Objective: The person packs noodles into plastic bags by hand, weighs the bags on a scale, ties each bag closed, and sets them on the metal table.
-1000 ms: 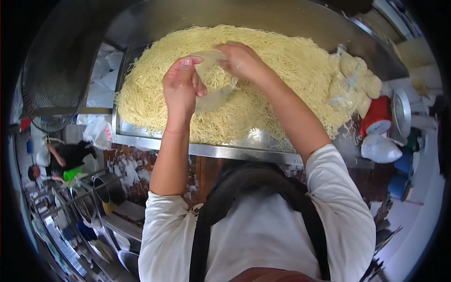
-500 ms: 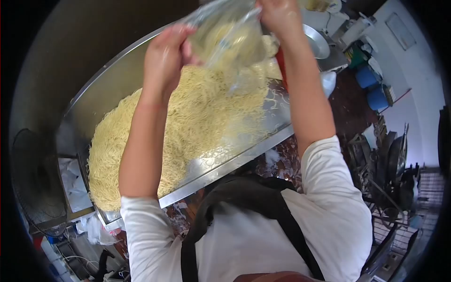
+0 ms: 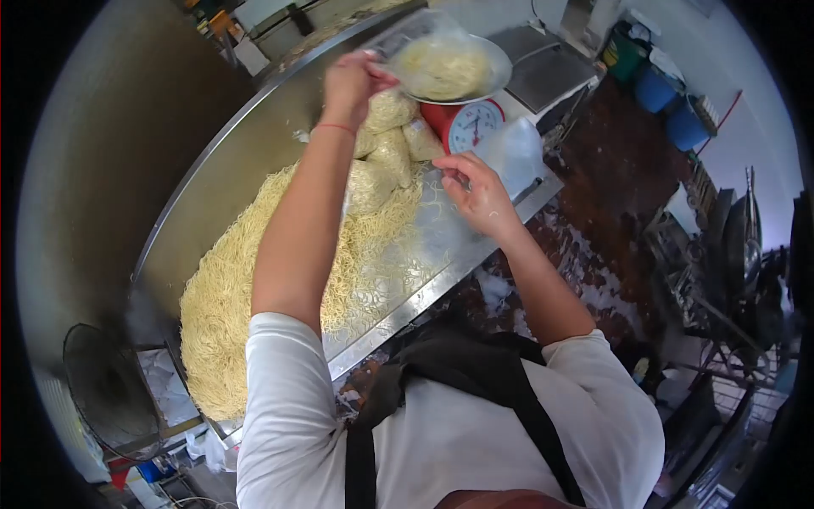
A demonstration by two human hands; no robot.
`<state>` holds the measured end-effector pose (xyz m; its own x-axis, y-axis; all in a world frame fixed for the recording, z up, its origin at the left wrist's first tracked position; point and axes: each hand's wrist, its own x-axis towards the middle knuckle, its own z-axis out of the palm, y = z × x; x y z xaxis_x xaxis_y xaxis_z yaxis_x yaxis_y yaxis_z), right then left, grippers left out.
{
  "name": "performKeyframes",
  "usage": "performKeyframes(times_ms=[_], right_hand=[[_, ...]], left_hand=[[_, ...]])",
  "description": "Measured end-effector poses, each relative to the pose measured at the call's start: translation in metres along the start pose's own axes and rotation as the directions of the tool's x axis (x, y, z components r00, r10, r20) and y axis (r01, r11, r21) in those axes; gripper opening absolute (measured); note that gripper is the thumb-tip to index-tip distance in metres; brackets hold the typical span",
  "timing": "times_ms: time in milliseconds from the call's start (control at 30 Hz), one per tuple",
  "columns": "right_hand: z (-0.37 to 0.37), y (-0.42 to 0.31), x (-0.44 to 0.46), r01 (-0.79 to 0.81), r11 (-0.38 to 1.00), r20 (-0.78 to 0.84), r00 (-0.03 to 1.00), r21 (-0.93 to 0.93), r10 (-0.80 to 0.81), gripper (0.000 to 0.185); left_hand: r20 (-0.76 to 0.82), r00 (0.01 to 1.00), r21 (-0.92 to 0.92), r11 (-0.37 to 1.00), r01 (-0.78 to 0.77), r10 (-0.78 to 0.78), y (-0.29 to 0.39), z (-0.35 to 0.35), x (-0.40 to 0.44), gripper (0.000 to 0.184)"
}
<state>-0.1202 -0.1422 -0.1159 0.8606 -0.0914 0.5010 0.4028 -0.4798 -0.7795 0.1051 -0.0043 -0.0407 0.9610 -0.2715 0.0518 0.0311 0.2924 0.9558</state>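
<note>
A clear plastic bag of noodles (image 3: pixel 445 69), smeared by motion, is at the metal weighing pan (image 3: pixel 502 64); I cannot tell if it rests there. My left hand (image 3: pixel 354 83) pinches the bag's left edge. The pan tops a red dial scale (image 3: pixel 475 125). In front of the dial, my right hand (image 3: pixel 482 197) hovers with fingers loosely bent, thumb apart, and nothing visible in it. To its right lies a stack of clear plastic bags (image 3: pixel 515 154). Several filled noodle bags (image 3: pixel 373 182) are piled left of the scale.
A large heap of loose noodles (image 3: pixel 229 314) covers the left of the metal tray table (image 3: pixel 458 229), which has a raised back wall. Blue buckets (image 3: pixel 685 127) stand on the wet floor at right. A rack of metal ware (image 3: pixel 721 254) is further right.
The noodle bag, held up by both hands before, has moved to the scale pan in my left hand. My right hand has let go and come down nearer my body. The view has shifted right.
</note>
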Motion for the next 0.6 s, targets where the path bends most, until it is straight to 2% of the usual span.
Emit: performKeyframes(times_ms=[33,67,133,233,333,367,400,433,533,600], right_hand=[[-0.006,0.005,-0.010,-0.054,0.999,0.030,0.998,-0.007,0.054,0.026],[-0.011,0.011,-0.017,-0.072,0.997,0.029,0.997,0.004,0.072,0.026],[-0.020,0.021,-0.026,-0.097,0.995,0.030,0.995,0.026,0.097,0.026],[-0.032,0.035,-0.035,-0.163,0.987,0.117,0.980,-0.003,0.163,0.023],[-0.040,0.041,-0.038,-0.176,0.984,0.152,0.974,0.035,0.169,0.023],[-0.042,0.042,-0.039,-0.168,0.985,0.159,0.974,0.040,0.160,0.024],[-0.044,0.043,-0.041,-0.161,0.986,0.165,0.975,0.043,0.152,0.024],[-0.046,0.044,-0.043,-0.153,0.987,0.172,0.975,0.046,0.143,0.025],[-0.047,0.044,-0.047,-0.143,0.987,0.167,0.977,0.069,0.130,0.026],[-0.048,0.043,-0.053,-0.216,0.975,0.218,0.956,0.060,0.198,0.027]], left_hand=[[-0.024,1.000,0.063,0.998,0.006,-0.005,0.008,0.001,0.007,0.016],[0.009,0.998,0.058,0.997,-0.058,0.057,0.016,0.003,0.008,0.016],[0.032,0.998,0.103,0.993,-0.064,0.062,0.026,0.008,0.008,0.017],[0.019,0.996,0.135,0.987,-0.092,0.090,0.031,0.012,0.012,0.021],[-0.009,0.996,0.411,0.909,-0.073,0.084,0.037,0.020,0.013,0.037],[0.018,0.980,0.677,0.719,-0.159,0.200,0.040,0.026,0.012,0.043],[0.085,0.951,0.867,0.447,-0.218,0.299,0.043,0.031,0.012,0.049],[0.180,0.911,0.962,0.126,-0.242,0.370,0.044,0.035,0.010,0.055],[0.343,0.724,0.901,0.009,-0.434,0.599,0.031,0.036,0.024,0.068],[0.319,0.794,0.906,0.080,-0.416,0.517,0.028,0.038,0.027,0.054]])
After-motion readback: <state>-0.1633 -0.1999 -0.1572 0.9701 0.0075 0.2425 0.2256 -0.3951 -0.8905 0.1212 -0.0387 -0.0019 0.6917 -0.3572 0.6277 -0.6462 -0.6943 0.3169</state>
